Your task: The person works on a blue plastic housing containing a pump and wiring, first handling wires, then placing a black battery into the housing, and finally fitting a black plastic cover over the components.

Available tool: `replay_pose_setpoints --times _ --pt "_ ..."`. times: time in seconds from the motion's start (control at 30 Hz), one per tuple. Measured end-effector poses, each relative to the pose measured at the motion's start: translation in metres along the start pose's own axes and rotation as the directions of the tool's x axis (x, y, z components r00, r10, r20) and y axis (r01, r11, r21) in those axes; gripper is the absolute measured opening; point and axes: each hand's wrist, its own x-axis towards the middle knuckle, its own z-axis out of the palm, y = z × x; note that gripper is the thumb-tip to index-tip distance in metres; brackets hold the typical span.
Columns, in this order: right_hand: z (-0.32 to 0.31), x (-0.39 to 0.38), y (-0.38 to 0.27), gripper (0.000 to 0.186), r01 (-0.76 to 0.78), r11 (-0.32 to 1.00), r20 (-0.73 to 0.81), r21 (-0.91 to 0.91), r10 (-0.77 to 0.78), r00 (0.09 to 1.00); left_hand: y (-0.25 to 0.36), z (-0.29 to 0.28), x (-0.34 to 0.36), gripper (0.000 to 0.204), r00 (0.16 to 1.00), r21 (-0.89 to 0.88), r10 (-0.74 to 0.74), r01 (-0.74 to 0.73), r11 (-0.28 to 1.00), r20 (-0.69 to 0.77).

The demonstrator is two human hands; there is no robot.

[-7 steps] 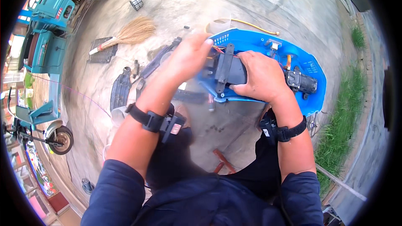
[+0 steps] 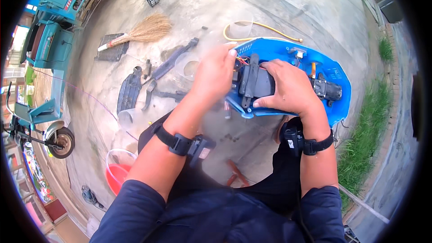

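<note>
A blue plastic housing (image 2: 335, 69) lies open side up in front of me, tilted over my knees. Inside it a black rectangular block, like a battery (image 2: 263, 83), sits under a black strap bracket (image 2: 250, 80). My right hand (image 2: 292, 87) is closed round the block, thumb on the near side, fingers on the far side. At the housing's left end, my left hand (image 2: 213, 74) is closed on the rim beside thin coloured wires (image 2: 243, 59); its fingertips are partly hidden and slightly blurred. A small black pump motor (image 2: 327, 89) sits in the right end.
A yellow hose (image 2: 274, 31) and a clear plastic cup (image 2: 241, 28) lie beyond the housing. Black plastic parts (image 2: 130, 87), a straw broom (image 2: 146, 29) and a red basin (image 2: 118, 177) are to the left. A teal three-wheeler (image 2: 56, 0) stands far left; grass (image 2: 371, 130) grows at right.
The left hand and the housing's left end have shifted slightly nearer and to the right. The right hand stays on the black block. The view has moved a little, showing the red basin.
</note>
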Motion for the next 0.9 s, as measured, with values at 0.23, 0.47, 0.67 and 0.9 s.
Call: replay_pose_setpoints --times 0.23,0.47,0.67,0.9 --pt "-0.009 -0.018 0.028 0.075 -0.051 0.931 0.162 0.362 -0.008 0.987 0.032 0.023 -0.055 0.024 0.99 0.044 0.132 -0.13 0.991 -0.048" --pt "-0.015 -0.029 0.029 0.048 -0.134 0.761 0.256 0.635 -0.044 0.966 0.028 0.027 -0.077 0.025 0.963 0.027 0.255 -0.253 0.967 -0.085" --pt "-0.011 -0.028 0.031 0.042 -0.159 0.73 0.333 0.665 -0.099 0.938 0.026 0.025 -0.082 0.025 0.967 0.03 0.247 -0.246 0.969 -0.059" --pt "-0.01 -0.029 0.031 0.04 -0.108 0.779 0.296 0.618 -0.104 0.949 0.026 0.027 -0.082 0.023 0.961 0.002 0.264 -0.265 0.964 -0.08"
